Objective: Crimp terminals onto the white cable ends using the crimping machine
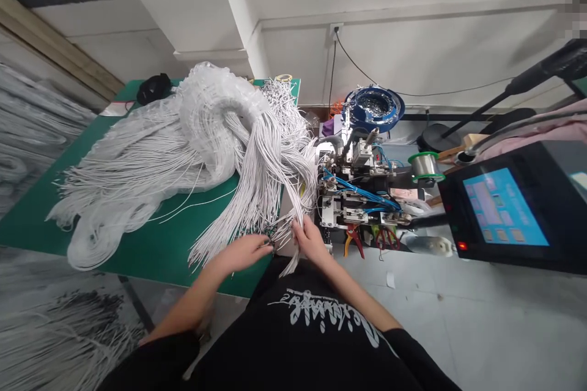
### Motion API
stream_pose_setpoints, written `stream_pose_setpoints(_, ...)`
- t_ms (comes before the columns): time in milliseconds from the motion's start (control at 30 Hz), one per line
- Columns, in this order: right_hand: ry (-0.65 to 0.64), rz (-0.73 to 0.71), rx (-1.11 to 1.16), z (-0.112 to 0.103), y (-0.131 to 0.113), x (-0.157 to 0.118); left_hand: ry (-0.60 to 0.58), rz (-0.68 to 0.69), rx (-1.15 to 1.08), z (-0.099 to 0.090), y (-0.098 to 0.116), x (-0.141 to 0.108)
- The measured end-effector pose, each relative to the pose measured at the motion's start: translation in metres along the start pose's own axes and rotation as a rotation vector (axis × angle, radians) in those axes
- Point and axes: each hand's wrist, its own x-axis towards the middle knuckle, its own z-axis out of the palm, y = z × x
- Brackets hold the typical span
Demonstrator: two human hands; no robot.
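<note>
White cables [261,165] lie in a large heap on the green table, partly wrapped in clear plastic [202,104]. My right hand [312,241] is closed around a thin bunch of the white cables, whose ends hang below it near my shirt. To its left, my left hand [247,252] is by the table's front edge, palm down, its fingers together near some small dark cable ends. What those fingers hold, if anything, is too small to make out.
Right of the cables stands a machine [358,183] with blue tubes, a blue round bowl [373,109], a wire spool [425,167] and a lit screen [504,208]. Pliers [354,241] hang at its front. More cables [77,324] lie below the green table [160,247].
</note>
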Motion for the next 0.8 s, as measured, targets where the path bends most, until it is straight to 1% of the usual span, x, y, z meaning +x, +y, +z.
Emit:
stream_pose_setpoints(33, 0.008, -0.069, -0.115, -0.009, -0.011, -0.003, 0.153, 0.043, 0.107, -0.011, 0.005, 0.0)
stream_pose_setpoints(67, -0.004, -0.129, -0.209, -0.017, -0.023, -0.005, 0.288, 0.129, 0.212, -0.021, 0.011, 0.002)
stream_pose_setpoints(100, -0.036, -0.177, -0.284, -0.023, -0.034, -0.008, 0.385, 0.249, 0.314, -0.028, 0.019, 0.007)
stream_pose_setpoints(133, -0.08, -0.211, -0.341, -0.028, -0.045, -0.011, 0.438, 0.391, 0.41, -0.035, 0.027, 0.015)
stream_pose_setpoints(167, -0.126, -0.232, -0.385, -0.031, -0.053, -0.014, 0.447, 0.532, 0.501, -0.039, 0.034, 0.026)
stream_pose_setpoints(200, -0.165, -0.241, -0.414, -0.033, -0.058, -0.016, 0.416, 0.65, 0.586, -0.041, 0.041, 0.038)
stream_pose_setpoints(233, -0.196, -0.24, -0.432, -0.034, -0.06, -0.019, 0.358, 0.731, 0.663, -0.042, 0.046, 0.052)
stream_pose_setpoints(267, -0.218, -0.228, -0.442, -0.036, -0.059, -0.021, 0.281, 0.763, 0.732, -0.041, 0.05, 0.065)
stream_pose_setpoints(300, -0.231, -0.203, -0.448, -0.038, -0.055, -0.024, 0.192, 0.745, 0.795, -0.038, 0.052, 0.078)
stream_pose_setpoints(333, -0.235, -0.162, -0.457, -0.041, -0.048, -0.026, 0.104, 0.684, 0.853, -0.034, 0.052, 0.09)
stream_pose_setpoints(367, -0.231, -0.109, -0.477, -0.046, -0.039, -0.028, 0.026, 0.587, 0.909, -0.029, 0.052, 0.099)
stream_pose_setpoints(433, -0.189, 0.004, -0.542, -0.056, -0.018, -0.033, -0.081, 0.374, 0.999, -0.018, 0.048, 0.112)
stream_pose_setpoints(467, -0.159, 0.051, -0.574, -0.061, -0.007, -0.036, -0.097, 0.32, 1.02, -0.011, 0.046, 0.116)
stream_pose_setpoints(500, -0.13, 0.089, -0.593, -0.066, 0.002, -0.038, -0.099, 0.332, 1.02, -0.005, 0.043, 0.12)
stream_pose_setpoints(533, -0.105, 0.113, -0.6, -0.071, 0.011, -0.041, -0.089, 0.403, 0.998, 0.002, 0.04, 0.123)
stream_pose_setpoints(567, -0.086, 0.125, -0.6, -0.074, 0.018, -0.043, -0.07, 0.513, 0.958, 0.009, 0.036, 0.126)
stream_pose_setpoints(633, -0.051, 0.12, -0.625, -0.079, 0.028, -0.046, -0.022, 0.734, 0.86, 0.025, 0.03, 0.132)
stream_pose_setpoints(667, -0.03, 0.112, -0.669, -0.08, 0.031, -0.047, -0.008, 0.803, 0.826, 0.033, 0.028, 0.135)
stream_pose_setpoints(700, -0.011, 0.106, -0.73, -0.081, 0.032, -0.048, 0.004, 0.836, 0.806, 0.041, 0.026, 0.137)
stream_pose_setpoints(733, 0.006, 0.104, -0.8, -0.083, 0.033, -0.049, 0.014, 0.834, 0.798, 0.048, 0.026, 0.139)
stream_pose_setpoints(800, 0.024, 0.107, -0.923, -0.087, 0.032, -0.05, 0.013, 0.757, 0.808, 0.059, 0.028, 0.141)
